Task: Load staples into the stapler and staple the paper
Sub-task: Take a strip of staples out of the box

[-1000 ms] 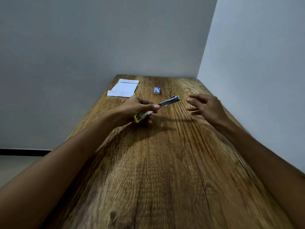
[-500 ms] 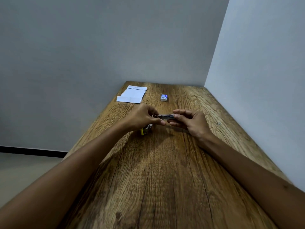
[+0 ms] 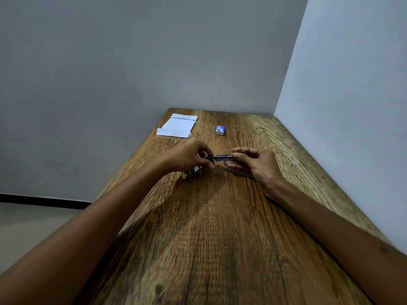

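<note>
A small metal stapler (image 3: 221,158) with a yellow rear end is held over the middle of the wooden table (image 3: 220,238). My left hand (image 3: 189,156) grips its rear half, fingertips pinching near its middle; the yellow end pokes out below the palm. My right hand (image 3: 256,162) pinches the front end between thumb and fingers. White folded paper (image 3: 176,126) lies at the far left of the table. A small blue and white staple box (image 3: 220,130) sits beyond the hands, apart from them.
The table stands in a corner: a grey wall (image 3: 154,62) behind and to the left, a lighter wall (image 3: 352,106) along the right edge. The table's left edge drops to the floor (image 3: 26,227).
My right hand came in from the right and took hold of the stapler's front end. The stapler went from tilted to roughly level, held between both hands.
</note>
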